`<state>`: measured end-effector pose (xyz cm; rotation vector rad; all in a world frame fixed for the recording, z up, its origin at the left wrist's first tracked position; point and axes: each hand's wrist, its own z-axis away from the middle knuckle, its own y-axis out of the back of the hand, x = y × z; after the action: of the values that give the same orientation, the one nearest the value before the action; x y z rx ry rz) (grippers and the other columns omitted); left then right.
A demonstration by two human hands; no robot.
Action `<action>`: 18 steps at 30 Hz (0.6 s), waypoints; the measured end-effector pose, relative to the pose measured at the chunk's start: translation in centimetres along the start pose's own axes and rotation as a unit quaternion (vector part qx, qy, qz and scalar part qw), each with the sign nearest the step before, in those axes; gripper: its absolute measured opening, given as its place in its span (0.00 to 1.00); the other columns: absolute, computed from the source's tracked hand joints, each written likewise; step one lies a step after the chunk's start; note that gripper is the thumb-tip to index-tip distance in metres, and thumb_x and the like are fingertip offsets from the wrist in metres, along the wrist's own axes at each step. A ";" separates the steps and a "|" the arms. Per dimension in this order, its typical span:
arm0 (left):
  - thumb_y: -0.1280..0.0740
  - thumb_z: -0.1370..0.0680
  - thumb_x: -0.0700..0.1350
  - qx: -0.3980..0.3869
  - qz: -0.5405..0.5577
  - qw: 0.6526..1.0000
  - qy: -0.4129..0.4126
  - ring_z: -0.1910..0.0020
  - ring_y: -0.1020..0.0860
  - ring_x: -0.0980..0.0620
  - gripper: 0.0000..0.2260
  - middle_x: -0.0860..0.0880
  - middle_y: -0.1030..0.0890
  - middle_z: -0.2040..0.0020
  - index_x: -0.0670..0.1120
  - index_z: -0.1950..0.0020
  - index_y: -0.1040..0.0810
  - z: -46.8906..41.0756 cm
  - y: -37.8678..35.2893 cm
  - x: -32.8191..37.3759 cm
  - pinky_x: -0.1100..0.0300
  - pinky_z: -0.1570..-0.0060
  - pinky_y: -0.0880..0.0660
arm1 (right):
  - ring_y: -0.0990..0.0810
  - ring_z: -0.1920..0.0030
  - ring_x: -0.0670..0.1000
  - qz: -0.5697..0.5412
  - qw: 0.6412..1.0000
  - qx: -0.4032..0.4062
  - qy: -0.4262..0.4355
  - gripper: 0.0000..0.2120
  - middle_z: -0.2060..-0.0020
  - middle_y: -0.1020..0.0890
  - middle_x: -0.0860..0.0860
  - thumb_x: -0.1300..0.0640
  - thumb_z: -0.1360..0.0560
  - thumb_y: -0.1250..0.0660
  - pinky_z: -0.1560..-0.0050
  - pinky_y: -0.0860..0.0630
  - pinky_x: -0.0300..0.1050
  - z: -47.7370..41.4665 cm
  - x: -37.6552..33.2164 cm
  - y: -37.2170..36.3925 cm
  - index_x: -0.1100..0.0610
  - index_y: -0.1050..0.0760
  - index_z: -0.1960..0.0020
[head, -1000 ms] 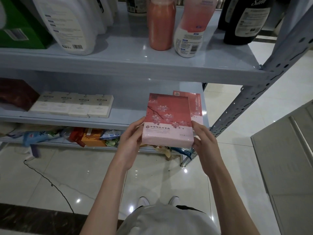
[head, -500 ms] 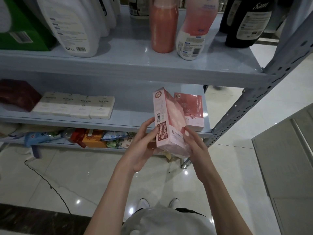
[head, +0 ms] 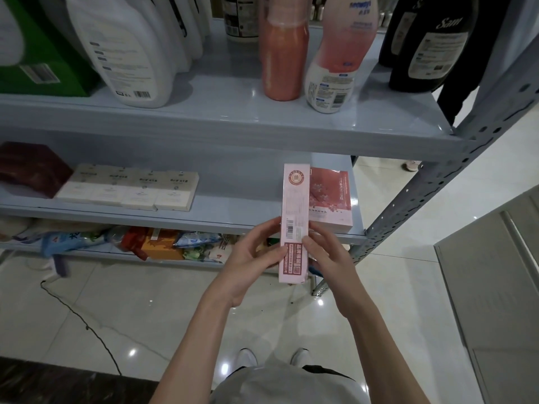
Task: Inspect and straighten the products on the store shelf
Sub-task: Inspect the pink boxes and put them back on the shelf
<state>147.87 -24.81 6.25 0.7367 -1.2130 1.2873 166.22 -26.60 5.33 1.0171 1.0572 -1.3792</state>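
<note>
Barcode edge up, for reading.
I pinch the pink box [head: 294,199] with left hand [head: 250,259] and right hand [head: 328,259]; twin box [head: 331,199] at one o'clock.

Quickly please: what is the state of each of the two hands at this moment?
Left hand: holds the pink box by its left side.
Right hand: holds the same box by its right side.
</note>
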 end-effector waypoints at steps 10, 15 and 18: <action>0.27 0.25 0.31 0.018 0.019 1.000 0.014 0.33 0.22 0.54 0.21 0.55 0.20 0.32 0.47 0.36 0.23 -0.2 0.6 -1.6 0.57 0.42 0.19 | 0.20 0.33 0.47 -0.006 1.000 -0.018 0.000 0.22 0.36 0.17 0.44 0.65 0.20 0.32 0.35 0.20 0.55 0.2 1.5 0.3 0.49 0.25 0.29; 0.27 0.26 0.30 0.025 0.028 0.999 0.017 0.33 0.22 0.53 0.20 0.54 0.21 0.31 0.46 0.38 0.23 0.0 0.5 -1.7 0.62 0.50 0.20 | 0.20 0.33 0.46 -0.007 1.000 -0.018 0.003 0.23 0.36 0.17 0.45 0.62 0.23 0.30 0.37 0.20 0.50 0.2 1.9 0.2 0.50 0.25 0.29; 0.27 0.25 0.30 0.033 0.036 0.999 0.020 0.35 0.21 0.54 0.19 0.54 0.21 0.32 0.45 0.38 0.23 0.2 0.4 -1.7 0.64 0.51 0.20 | 0.20 0.33 0.47 -0.009 1.000 -0.027 0.003 0.21 0.37 0.16 0.45 0.67 0.20 0.31 0.41 0.18 0.45 0.3 2.2 0.2 0.52 0.25 0.31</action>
<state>147.66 -25.45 4.63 0.7181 -1.1782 1.4008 166.27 -27.40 3.26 0.9756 1.1038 -1.3557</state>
